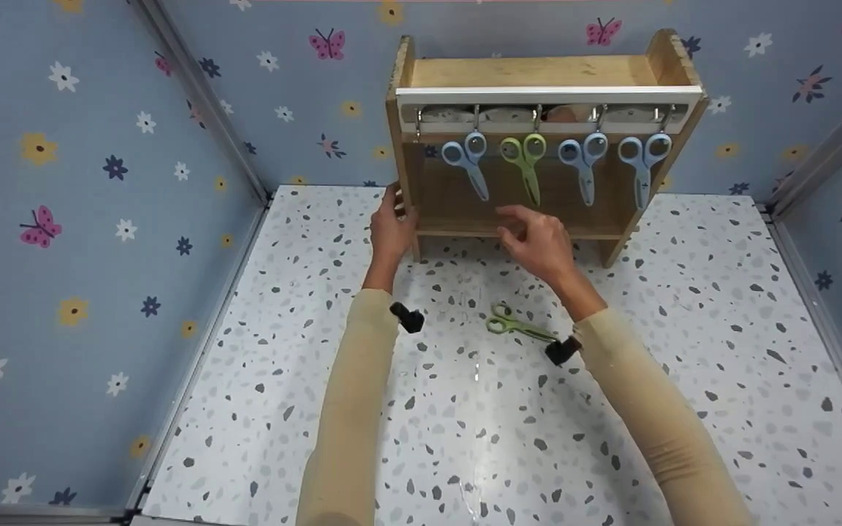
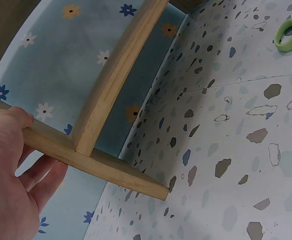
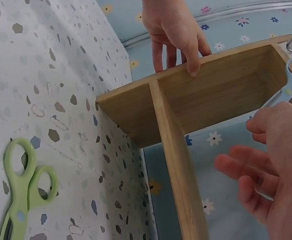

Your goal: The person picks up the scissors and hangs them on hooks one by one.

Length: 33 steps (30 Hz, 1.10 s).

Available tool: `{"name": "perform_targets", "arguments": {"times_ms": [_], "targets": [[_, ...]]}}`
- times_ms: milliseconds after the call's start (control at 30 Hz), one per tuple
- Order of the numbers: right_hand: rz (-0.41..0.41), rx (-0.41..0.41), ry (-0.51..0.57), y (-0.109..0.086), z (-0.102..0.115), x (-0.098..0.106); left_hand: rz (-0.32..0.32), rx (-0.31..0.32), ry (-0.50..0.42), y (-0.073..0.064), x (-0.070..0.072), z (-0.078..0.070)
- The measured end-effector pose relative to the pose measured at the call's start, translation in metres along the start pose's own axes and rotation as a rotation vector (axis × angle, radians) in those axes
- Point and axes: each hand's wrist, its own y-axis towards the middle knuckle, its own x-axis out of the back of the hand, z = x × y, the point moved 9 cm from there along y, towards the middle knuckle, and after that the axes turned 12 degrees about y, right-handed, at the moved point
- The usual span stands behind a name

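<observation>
A wooden rack [image 1: 516,220] stands at the back of the table, and my left hand [image 1: 392,232] grips its left side panel [image 2: 56,142], thumb on one face and fingers on the other. From hooks along its white front rail hang blue scissors [image 1: 473,164], green scissors [image 1: 527,164] and more blue scissors [image 1: 585,164] to the right. My right hand [image 1: 540,245] hovers in front of the lower shelf, below the hanging scissors, fingers loosely bent around nothing. Another pair of green scissors [image 1: 516,324] lies on the table, between the forearms.
A bare hook [image 1: 418,126] is at the rail's left end. The speckled white table [image 1: 479,438] extends toward me. Blue patterned walls [image 1: 99,241] enclose it at the back and sides, with metal edging [image 1: 202,95] at the corner.
</observation>
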Motion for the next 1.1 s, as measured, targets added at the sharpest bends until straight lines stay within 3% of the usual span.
{"name": "perform_targets", "arguments": {"times_ms": [700, 1100], "targets": [[0.077, -0.020, -0.066, -0.022, -0.020, -0.005, 0.015, 0.017, -0.015, 0.001, -0.001, 0.002], [0.206, -0.037, -0.162, -0.031, -0.032, -0.011, 0.006, 0.019, -0.021, -0.001, 0.000, 0.000]]}}
